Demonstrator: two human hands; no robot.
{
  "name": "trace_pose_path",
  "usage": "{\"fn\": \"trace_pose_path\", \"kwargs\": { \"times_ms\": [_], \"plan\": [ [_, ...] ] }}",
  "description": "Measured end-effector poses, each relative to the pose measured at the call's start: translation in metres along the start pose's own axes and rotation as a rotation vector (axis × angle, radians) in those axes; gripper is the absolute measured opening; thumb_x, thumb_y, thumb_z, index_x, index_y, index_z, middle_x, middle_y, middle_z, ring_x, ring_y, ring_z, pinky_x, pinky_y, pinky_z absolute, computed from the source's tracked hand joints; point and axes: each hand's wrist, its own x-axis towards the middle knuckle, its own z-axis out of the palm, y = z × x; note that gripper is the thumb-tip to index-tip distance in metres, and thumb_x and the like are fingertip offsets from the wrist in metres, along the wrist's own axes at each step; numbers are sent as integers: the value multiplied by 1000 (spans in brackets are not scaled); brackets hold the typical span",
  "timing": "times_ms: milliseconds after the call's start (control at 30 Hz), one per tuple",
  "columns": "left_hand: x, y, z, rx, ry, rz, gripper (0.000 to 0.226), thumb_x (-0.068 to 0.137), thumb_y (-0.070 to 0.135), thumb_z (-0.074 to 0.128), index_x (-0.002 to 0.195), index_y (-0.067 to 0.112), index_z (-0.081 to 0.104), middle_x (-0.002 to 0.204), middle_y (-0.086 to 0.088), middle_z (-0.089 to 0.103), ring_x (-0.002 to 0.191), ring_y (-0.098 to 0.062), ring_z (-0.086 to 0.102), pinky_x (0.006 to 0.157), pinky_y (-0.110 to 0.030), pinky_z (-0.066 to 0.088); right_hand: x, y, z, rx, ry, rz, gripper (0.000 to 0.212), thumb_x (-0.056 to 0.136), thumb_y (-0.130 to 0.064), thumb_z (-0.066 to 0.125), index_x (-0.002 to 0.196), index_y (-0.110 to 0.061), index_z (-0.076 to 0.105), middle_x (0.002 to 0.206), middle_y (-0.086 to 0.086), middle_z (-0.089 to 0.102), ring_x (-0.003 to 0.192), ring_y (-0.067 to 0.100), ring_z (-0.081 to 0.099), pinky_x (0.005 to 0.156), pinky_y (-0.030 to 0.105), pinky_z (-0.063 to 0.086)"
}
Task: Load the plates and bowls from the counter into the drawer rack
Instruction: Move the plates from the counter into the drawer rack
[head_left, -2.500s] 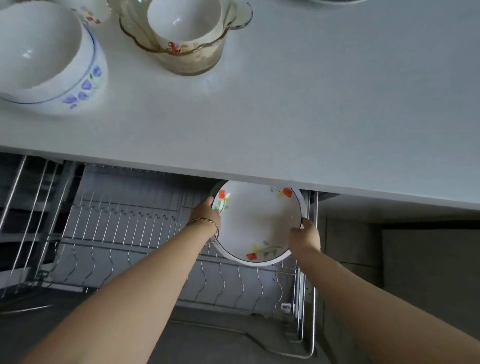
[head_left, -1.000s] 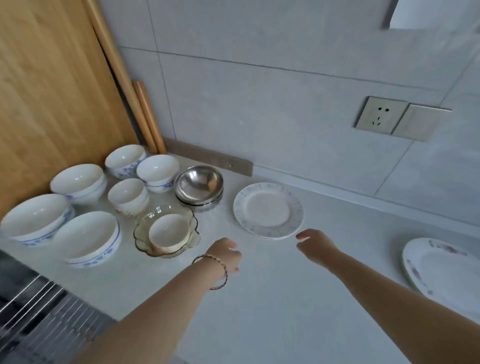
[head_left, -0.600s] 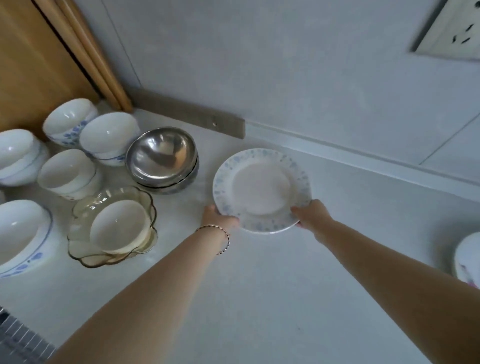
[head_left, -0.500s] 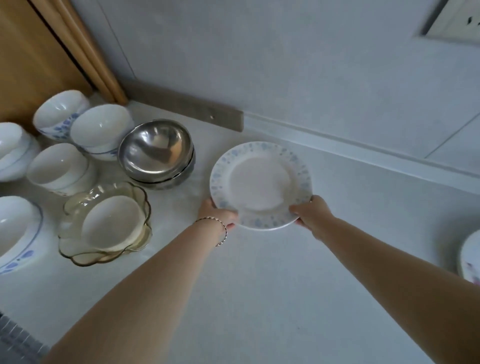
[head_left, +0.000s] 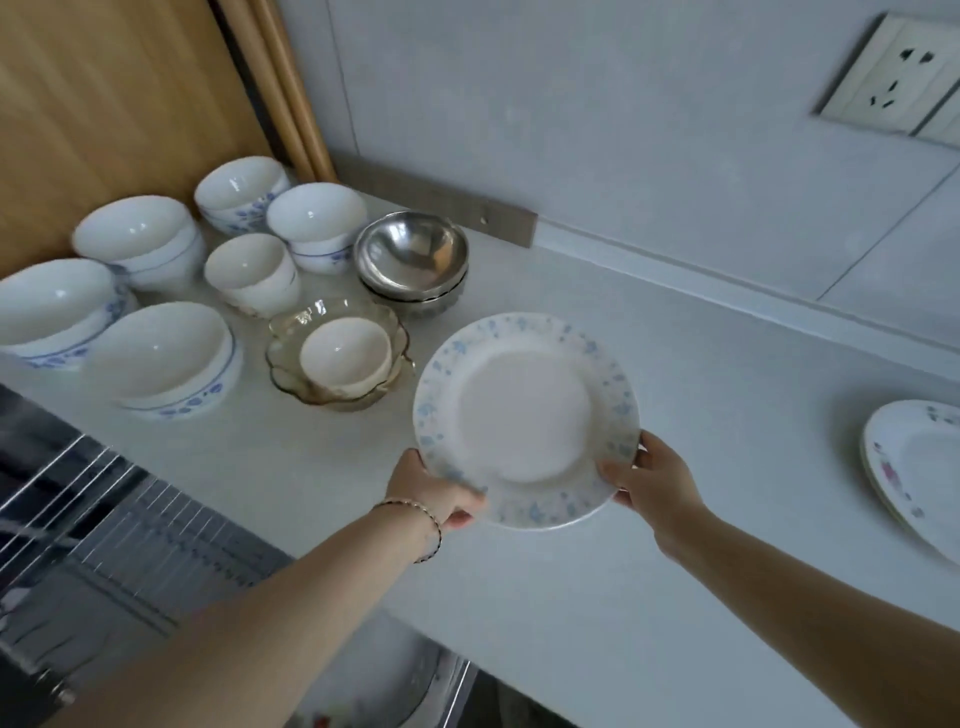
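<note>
A white plate with a pale blue flowered rim (head_left: 524, 415) hangs above the counter (head_left: 649, 587), tilted toward me. My left hand (head_left: 434, 491) grips its near-left edge and my right hand (head_left: 652, 475) grips its near-right edge. Several white bowls (head_left: 166, 353) with blue patterns stand at the left of the counter, beside stacked steel bowls (head_left: 413, 260) and a small white bowl inside an amber glass dish (head_left: 340, 358). Another flowered plate (head_left: 919, 467) lies at the right edge. The wire drawer rack (head_left: 104, 525) shows below the counter's front edge, lower left.
A wooden board (head_left: 114, 104) and rolling pins (head_left: 280, 88) lean in the back left corner. The tiled wall carries a socket (head_left: 893, 78) at upper right. A plate standing in the rack (head_left: 384, 691) shows under my left forearm.
Both hands gripped the blue-rimmed plate on the counter, lifted it and brought it toward me and the counter's front edge. Earlier still they were setting a flowered plate into the rack.
</note>
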Motion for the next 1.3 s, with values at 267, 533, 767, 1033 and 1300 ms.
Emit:
{"fn": "trace_pose_path", "kwargs": {
  "times_ms": [267,533,767,1033,1300],
  "plan": [
    [-135,-60,-169,119,33,59,49,63,-17,74,105,-3,55,103,-16,65,83,-27,65,50,-28,58,-173,46,102,71,-102,-27,46,82,15,55,122,-7,54,94,6,64,94,30,61,80,37,53],
    [-165,-115,-299,329,84,-131,30,67,-15,70,91,2,62,83,-9,68,73,-21,65,47,-24,55,-258,138,205,-8,-120,55,33,81,5,60,108,-14,56,86,1,65,77,18,65,68,28,57],
    [-132,-129,-335,444,95,-310,33,72,-11,71,100,2,59,92,-10,65,78,-19,63,64,-28,56,-252,180,262,-36,-99,211,23,75,0,61,95,-11,58,86,10,68,86,33,67,84,50,56],
    [-68,-126,-373,462,126,-371,32,72,-20,64,95,0,56,92,-13,66,73,-20,62,59,-29,55,-217,195,321,16,-98,315,21,75,1,60,89,-13,56,80,8,65,74,26,60,83,47,56],
    [64,-128,-418,717,65,-377,41,68,-9,74,101,8,57,107,-10,63,90,-24,62,74,-34,60,-155,228,412,55,55,464,33,71,-6,64,100,-20,56,91,7,70,88,29,66,84,47,55]
  ]
}}
